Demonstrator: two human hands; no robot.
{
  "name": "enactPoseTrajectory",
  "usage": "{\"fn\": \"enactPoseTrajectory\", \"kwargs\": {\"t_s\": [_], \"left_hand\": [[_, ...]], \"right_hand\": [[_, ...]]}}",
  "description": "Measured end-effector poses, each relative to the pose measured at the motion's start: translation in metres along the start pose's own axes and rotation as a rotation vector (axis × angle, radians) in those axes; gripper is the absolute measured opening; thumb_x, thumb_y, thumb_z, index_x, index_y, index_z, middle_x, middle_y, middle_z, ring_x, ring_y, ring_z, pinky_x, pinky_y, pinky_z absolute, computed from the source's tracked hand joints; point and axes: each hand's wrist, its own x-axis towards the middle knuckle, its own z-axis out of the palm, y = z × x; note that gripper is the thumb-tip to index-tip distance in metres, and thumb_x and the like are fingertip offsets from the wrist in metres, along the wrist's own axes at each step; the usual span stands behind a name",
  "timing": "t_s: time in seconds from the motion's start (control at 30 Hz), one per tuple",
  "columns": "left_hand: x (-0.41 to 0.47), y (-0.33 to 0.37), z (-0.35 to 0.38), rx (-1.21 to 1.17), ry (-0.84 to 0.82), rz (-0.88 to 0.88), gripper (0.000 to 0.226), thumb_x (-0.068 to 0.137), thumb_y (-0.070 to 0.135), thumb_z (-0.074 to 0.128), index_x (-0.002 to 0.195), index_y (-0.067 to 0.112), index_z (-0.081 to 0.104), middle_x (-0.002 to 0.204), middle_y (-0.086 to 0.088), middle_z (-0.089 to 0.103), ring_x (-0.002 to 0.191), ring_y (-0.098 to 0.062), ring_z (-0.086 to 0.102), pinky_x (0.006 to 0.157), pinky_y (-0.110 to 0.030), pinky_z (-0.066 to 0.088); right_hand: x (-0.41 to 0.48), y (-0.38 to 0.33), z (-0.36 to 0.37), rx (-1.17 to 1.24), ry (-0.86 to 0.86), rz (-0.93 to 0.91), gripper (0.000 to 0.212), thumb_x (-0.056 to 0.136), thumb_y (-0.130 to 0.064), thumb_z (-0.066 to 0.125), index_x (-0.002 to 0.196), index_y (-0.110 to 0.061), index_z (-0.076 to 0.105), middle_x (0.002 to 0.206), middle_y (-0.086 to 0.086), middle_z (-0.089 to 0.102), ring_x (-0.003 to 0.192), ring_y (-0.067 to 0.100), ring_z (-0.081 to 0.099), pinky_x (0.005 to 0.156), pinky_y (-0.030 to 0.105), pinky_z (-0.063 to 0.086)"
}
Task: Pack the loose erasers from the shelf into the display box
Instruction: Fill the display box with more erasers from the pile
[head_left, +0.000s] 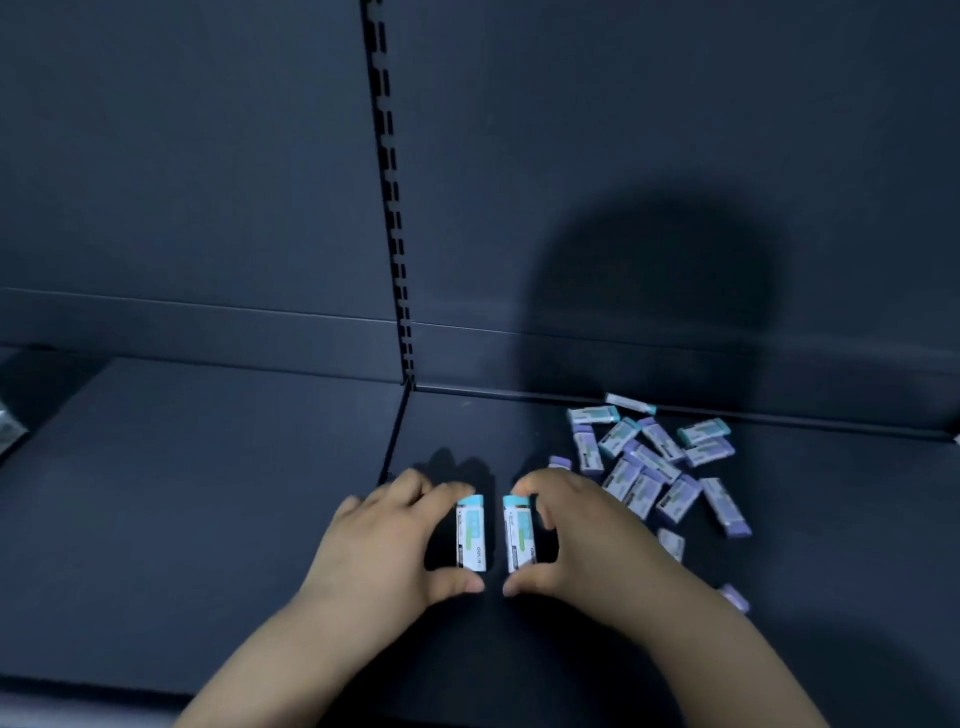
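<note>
A: Progress?

B: Early, I judge. No display box in view. The pile of loose erasers (649, 467) lies scattered on the shelf (208, 519), right of the hands, reaching toward the back panel (675, 130). A couple of strays sit nearer the front. Nothing shows as packed, so nearly all is left.

A: Hands?

B: Left hand (384, 535) pinches the left eraser (471, 535) end to end, fingers on the far end and thumb at the near end. Right hand (576, 535) holds the right eraser (518, 535) the same way. Both grips are narrow and closed on their erasers.

A: Orientation?

B: Both are low over the shelf front. Long axes run away from the person toward the back panel, parallel, with a slim gap between. Teal ends point away, printed faces up.
</note>
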Motion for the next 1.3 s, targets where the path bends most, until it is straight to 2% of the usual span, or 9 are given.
{"fn": "enactPoseTrajectory", "kwargs": {"t_s": [0.1, 0.2, 0.27, 0.43, 0.53, 0.77, 0.93, 1.13, 1.3], "left_hand": [[-0.012, -0.035, -0.012, 0.008, 0.026, 0.043, 0.077, 0.067, 0.068, 0.064, 0.135, 0.048, 0.035, 0.111, 0.017, 0.045, 0.106, -0.007, 0.051, 0.087, -0.025, 0.032], [-0.022, -0.087, -0.020, 0.069, 0.095, 0.136, 0.079, 0.049, 0.067, 0.076, 0.120, 0.040, 0.053, 0.088, 0.015, 0.052, 0.075, -0.009, 0.062, 0.066, -0.026, 0.043], [-0.028, -0.117, -0.027, 0.067, 0.147, 0.171, 0.081, 0.044, 0.066, 0.078, 0.116, 0.037, 0.058, 0.082, 0.014, 0.051, 0.069, -0.009, 0.062, 0.059, -0.024, 0.043], [-0.045, -0.176, -0.050, 0.101, 0.170, 0.235, 0.082, 0.045, 0.066, 0.077, 0.118, 0.037, 0.058, 0.084, 0.014, 0.052, 0.069, -0.008, 0.060, 0.062, -0.021, 0.036], [-0.059, -0.197, -0.056, 0.099, 0.155, 0.235, 0.081, 0.047, 0.067, 0.076, 0.120, 0.037, 0.057, 0.085, 0.015, 0.052, 0.069, -0.008, 0.060, 0.063, -0.021, 0.034], [-0.086, -0.213, -0.061, 0.099, 0.178, 0.198, 0.079, 0.047, 0.066, 0.078, 0.115, 0.028, 0.062, 0.085, 0.012, 0.053, 0.071, -0.011, 0.062, 0.061, -0.023, 0.042], [-0.109, -0.218, -0.065, 0.151, 0.244, 0.125, 0.070, 0.062, 0.073, 0.043, 0.116, 0.031, 0.057, 0.083, 0.011, 0.050, 0.076, -0.008, 0.048, 0.063, -0.022, 0.042], [-0.130, -0.254, -0.077, 0.223, 0.260, -0.001, 0.069, 0.063, 0.073, 0.039, 0.119, 0.034, 0.048, 0.081, 0.010, 0.046, 0.073, -0.012, 0.054, 0.060, -0.029, 0.048], [-0.137, -0.297, -0.096, 0.229, 0.270, -0.030, 0.069, 0.067, 0.072, 0.039, 0.121, 0.031, 0.051, 0.082, 0.008, 0.048, 0.074, -0.014, 0.056, 0.059, -0.031, 0.048]], "right_hand": [[0.005, -0.036, 0.017, 0.002, 0.041, 0.017, 0.068, 0.063, -0.050, 0.078, 0.117, -0.036, 0.041, 0.105, -0.021, 0.039, 0.097, -0.002, 0.036, 0.082, 0.017, 0.034], [0.016, -0.078, 0.040, 0.031, 0.081, 0.046, 0.070, 0.061, -0.051, 0.078, 0.118, -0.036, 0.040, 0.102, -0.023, 0.037, 0.097, -0.004, 0.035, 0.082, 0.014, 0.031], [0.022, -0.105, 0.054, 0.058, 0.099, 0.076, 0.070, 0.061, -0.051, 0.079, 0.117, -0.037, 0.041, 0.097, -0.026, 0.036, 0.097, -0.004, 0.035, 0.083, 0.014, 0.032], [0.034, -0.160, 0.082, 0.098, 0.161, 0.122, 0.071, 0.062, -0.050, 0.079, 0.120, -0.036, 0.041, 0.100, -0.027, 0.036, 0.097, -0.004, 0.036, 0.086, 0.014, 0.034], [0.036, -0.180, 0.088, 0.092, 0.169, 0.140, 0.071, 0.062, -0.050, 0.079, 0.121, -0.036, 0.042, 0.091, -0.031, 0.033, 0.096, -0.004, 0.037, 0.082, 0.013, 0.032], [0.033, -0.201, 0.099, 0.132, 0.135, 0.118, 0.068, 0.064, -0.050, 0.078, 0.120, -0.039, 0.041, 0.094, -0.034, 0.034, 0.095, -0.005, 0.039, 0.083, 0.013, 0.035], [0.046, -0.204, 0.114, 0.210, 0.043, 0.065, 0.062, 0.056, -0.050, 0.081, 0.101, -0.050, 0.038, 0.095, -0.032, 0.042, 0.092, -0.011, 0.043, 0.081, 0.015, 0.039], [0.067, -0.228, 0.135, 0.257, -0.004, 0.007, 0.057, 0.058, -0.047, 0.081, 0.103, -0.046, 0.045, 0.088, -0.033, 0.039, 0.090, -0.015, 0.039, 0.067, 0.010, 0.032], [0.091, -0.270, 0.153, 0.248, -0.026, -0.055, 0.059, 0.061, -0.050, 0.079, 0.108, -0.044, 0.045, 0.087, -0.033, 0.038, 0.088, -0.013, 0.040, 0.070, 0.011, 0.033]]}}
